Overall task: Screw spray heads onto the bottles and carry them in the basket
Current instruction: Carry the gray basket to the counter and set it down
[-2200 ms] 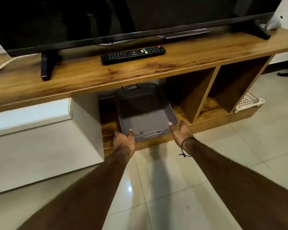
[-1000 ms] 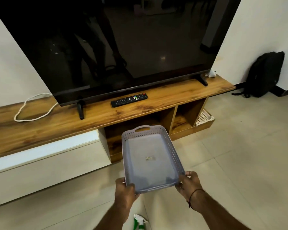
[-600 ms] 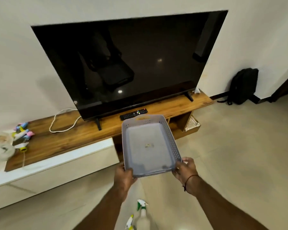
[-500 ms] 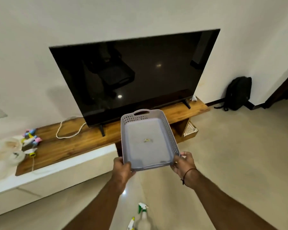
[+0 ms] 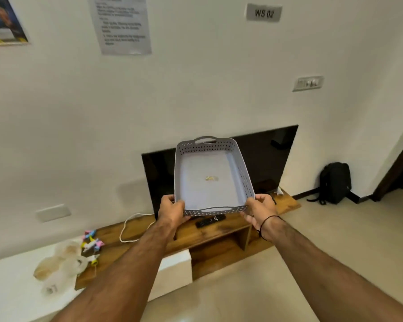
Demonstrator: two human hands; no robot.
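I hold a shallow grey perforated basket out in front of me at chest height, tilted so its inside faces me. It holds only a small yellowish scrap on its floor. My left hand grips its near left corner and my right hand grips its near right corner. Several spray heads in pink, blue and yellow lie on the left end of the wooden TV stand, next to crumpled clear plastic bags. No bottle shows in this view.
A large black TV stands on the stand, partly behind the basket, with a remote and a white cable in front of it. A black backpack leans on the wall at right, near a dark doorway. Tiled floor lies below.
The basket came out of the stand's lower shelf and rose with both hands. My view lifted towards the wall, so the spray bottles on the floor dropped out of sight.
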